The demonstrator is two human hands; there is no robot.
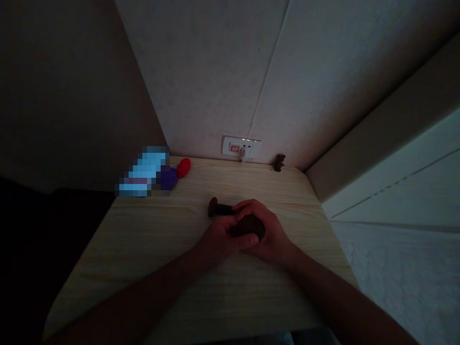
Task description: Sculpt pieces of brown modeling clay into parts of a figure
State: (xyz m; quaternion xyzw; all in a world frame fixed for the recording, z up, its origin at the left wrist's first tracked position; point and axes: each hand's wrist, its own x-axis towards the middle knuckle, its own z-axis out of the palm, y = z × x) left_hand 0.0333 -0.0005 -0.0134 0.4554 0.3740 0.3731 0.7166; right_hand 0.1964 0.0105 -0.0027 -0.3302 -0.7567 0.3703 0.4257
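My left hand and my right hand are cupped together over the middle of the wooden tabletop. Between them is a dark brown rounded object; its kind is hard to make out in the dim light. The left thumb lies across its near side, while the right fingers curl round its far side. A black rod with a brown disc-shaped end sticks out to the left, just beyond my left hand. Whether the rod joins the rounded object is hidden by my fingers.
Toward the back left lie a blurred light-blue rectangular thing, a purple ball of yarn and a smaller red ball. A small dark brown figure stands at the back right. Behind is a wall socket; a pale panel borders the right.
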